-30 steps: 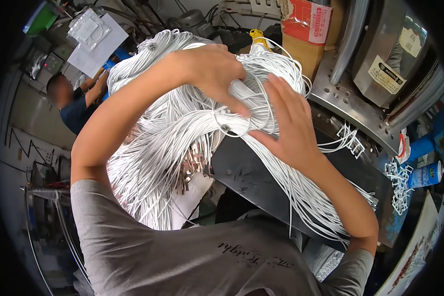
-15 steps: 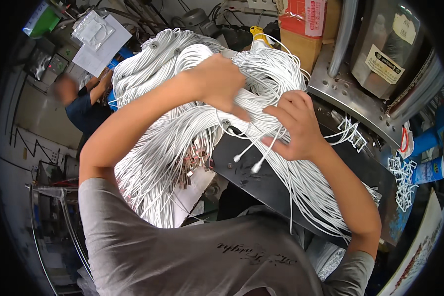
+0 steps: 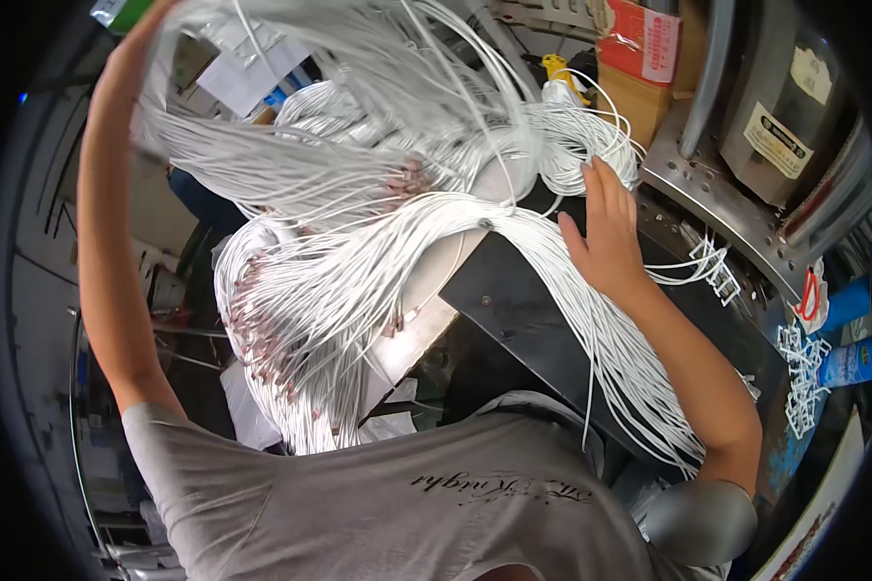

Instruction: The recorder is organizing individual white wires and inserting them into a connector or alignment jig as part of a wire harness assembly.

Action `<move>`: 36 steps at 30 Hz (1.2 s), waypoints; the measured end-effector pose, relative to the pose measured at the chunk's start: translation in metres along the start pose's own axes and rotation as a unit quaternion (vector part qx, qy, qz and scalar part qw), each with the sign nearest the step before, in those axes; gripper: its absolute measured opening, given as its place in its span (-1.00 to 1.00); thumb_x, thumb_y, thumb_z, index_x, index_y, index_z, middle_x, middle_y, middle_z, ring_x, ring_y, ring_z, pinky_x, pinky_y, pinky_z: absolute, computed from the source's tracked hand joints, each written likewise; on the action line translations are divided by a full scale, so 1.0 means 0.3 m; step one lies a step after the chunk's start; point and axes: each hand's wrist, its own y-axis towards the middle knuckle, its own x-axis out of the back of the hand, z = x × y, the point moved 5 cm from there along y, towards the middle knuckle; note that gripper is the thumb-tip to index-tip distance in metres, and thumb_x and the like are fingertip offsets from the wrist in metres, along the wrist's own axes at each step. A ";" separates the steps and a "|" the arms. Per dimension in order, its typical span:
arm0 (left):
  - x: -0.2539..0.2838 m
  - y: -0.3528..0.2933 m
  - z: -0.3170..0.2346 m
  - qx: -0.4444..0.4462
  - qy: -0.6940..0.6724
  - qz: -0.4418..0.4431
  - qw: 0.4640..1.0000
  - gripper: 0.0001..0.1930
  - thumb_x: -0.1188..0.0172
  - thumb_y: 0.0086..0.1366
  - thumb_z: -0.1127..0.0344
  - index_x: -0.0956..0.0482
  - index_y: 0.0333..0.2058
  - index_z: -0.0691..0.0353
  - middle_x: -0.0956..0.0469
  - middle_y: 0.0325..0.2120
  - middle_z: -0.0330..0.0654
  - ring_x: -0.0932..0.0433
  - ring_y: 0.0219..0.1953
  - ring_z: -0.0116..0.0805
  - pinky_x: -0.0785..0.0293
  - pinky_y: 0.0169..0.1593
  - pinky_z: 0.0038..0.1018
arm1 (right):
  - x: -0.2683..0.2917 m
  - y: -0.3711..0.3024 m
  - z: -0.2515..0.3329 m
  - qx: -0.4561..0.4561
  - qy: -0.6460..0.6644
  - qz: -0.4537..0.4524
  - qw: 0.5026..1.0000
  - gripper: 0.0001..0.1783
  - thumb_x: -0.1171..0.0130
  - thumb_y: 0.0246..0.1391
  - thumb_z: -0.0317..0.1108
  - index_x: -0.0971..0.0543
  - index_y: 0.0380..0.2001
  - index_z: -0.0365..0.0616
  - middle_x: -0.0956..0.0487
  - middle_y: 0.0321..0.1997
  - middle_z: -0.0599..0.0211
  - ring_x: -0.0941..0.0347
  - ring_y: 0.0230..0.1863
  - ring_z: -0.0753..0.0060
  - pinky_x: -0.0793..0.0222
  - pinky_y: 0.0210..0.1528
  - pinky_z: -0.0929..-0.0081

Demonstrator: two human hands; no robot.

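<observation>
White cables have risen beside left forearm.

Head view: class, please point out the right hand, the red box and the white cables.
Right hand point(image 3: 608, 240): head view, on the back of the hand.
Red box point(image 3: 623, 44): head view, on its red side.
White cables point(image 3: 543, 250): head view, on the bundle over the black surface.

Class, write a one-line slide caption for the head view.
Open right hand beside white cables draped over a black surface, with a blurred cable bundle at upper left.
</observation>
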 end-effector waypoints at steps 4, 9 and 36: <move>0.427 0.305 -0.045 0.018 -0.042 0.086 0.995 -0.57 -0.15 0.45 -0.16 -0.68 0.11 -0.10 -0.55 -0.49 -0.47 -0.29 -0.62 -0.56 -0.29 -0.47 -0.55 | -0.021 0.005 -0.004 0.017 -0.009 0.017 1.000 -0.19 -0.25 0.24 -0.18 -0.20 0.39 -0.41 -0.16 0.50 -0.21 -0.02 0.53 -0.21 0.11 0.51 -0.03; 0.474 0.344 -0.266 -0.174 0.099 -0.235 0.951 -0.31 -0.43 0.20 -0.06 -0.61 0.04 0.51 -0.59 0.07 0.22 -0.62 0.08 0.04 -0.57 0.17 -0.05 | -0.024 0.007 0.001 -0.003 -0.009 0.012 1.000 -0.17 -0.26 0.23 -0.15 -0.20 0.40 -0.39 -0.15 0.51 -0.20 0.02 0.55 -0.23 0.15 0.51 -0.04; -0.731 -0.384 0.430 -0.509 0.190 0.189 0.818 -0.47 -0.31 0.28 0.11 -0.48 0.13 0.29 -0.57 -0.02 0.14 -0.55 -0.01 0.14 -0.47 0.09 -0.12 | 0.002 0.018 0.033 -0.015 0.016 0.031 0.999 -0.28 -0.27 0.23 -0.16 -0.33 0.31 -0.39 -0.17 0.48 -0.27 -0.01 0.52 -0.32 0.08 0.50 -0.09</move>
